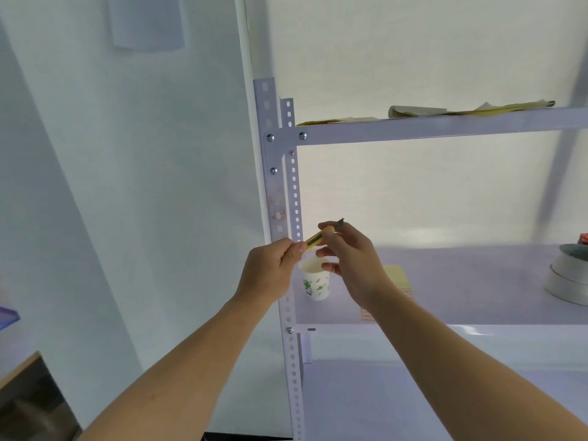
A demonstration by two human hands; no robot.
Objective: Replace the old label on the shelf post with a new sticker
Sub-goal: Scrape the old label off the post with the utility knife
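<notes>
with both hands pinching the yellow utility knife (319,239) just right of the shelf post (276,186), left hand (276,271) holds its tail, right hand (349,253) the blade end. faint label residue (277,207) sits on the post above. risk: exposed tip nicks fingers or slips into the paper cup (315,283) below.

The shelf post (273,192) is matt painted perforated metal, the cup (315,283) printed paper, the knife handle (315,240) yellow plastic.
</notes>
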